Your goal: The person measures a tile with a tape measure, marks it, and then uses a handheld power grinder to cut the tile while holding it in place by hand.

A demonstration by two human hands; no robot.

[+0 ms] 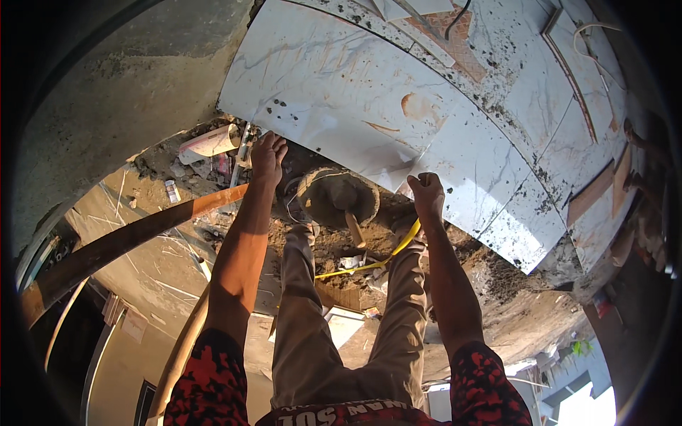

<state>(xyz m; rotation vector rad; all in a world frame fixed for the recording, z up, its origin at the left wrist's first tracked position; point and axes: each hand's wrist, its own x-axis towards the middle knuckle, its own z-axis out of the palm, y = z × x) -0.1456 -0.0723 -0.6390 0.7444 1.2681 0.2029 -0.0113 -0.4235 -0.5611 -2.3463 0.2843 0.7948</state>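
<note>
My left hand [269, 157] has its fingers curled at the near edge of a white marbled tile surface [334, 85]; what they hold, if anything, is hidden. Just left of it is a metal tool or fitting [244, 145]. My right hand [428, 197] is closed at the same edge, on what looks like a yellow tape [406, 239], which runs down from it past my right leg and along the dirt. Between my hands, below the edge, sits a round bucket or basin [320, 195] of dark material with a wooden handle [355, 228] in it.
A concrete wall [135, 64] rises at left. Wooden poles [128, 245] slant across the lower left. A pale tube [209, 143] lies among rubble below the wall. Tile offcuts [439, 32] and strips lie on the tiles. My legs [298, 319] stand on dirt with scraps around.
</note>
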